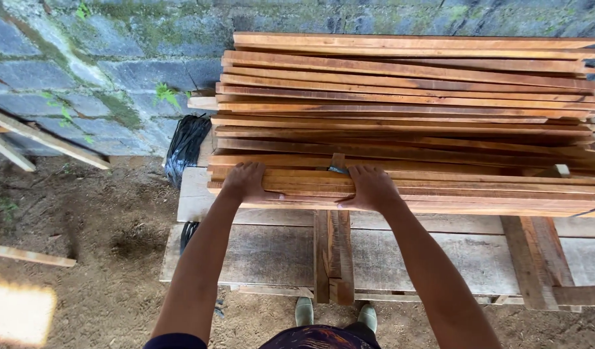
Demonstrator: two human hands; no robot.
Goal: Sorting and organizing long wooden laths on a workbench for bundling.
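Observation:
A tall stack of thin reddish-brown wooden slats (407, 110) lies on a low platform of grey planks (271, 255). My left hand (244, 182) rests palm-down on the near left end of the stack, fingers curled over the front slats. My right hand (371, 187) grips the same front slats a little to the right, thumb under their edge. A short upright wooden piece (337, 161) pokes up between my two hands.
A mossy stone wall (97, 71) stands behind. Black plastic (184, 147) hangs at the stack's left end. Loose battens (42, 139) lean at left, and another batten (29, 255) lies on the dirt ground (84, 239). My feet (336, 315) show below the platform.

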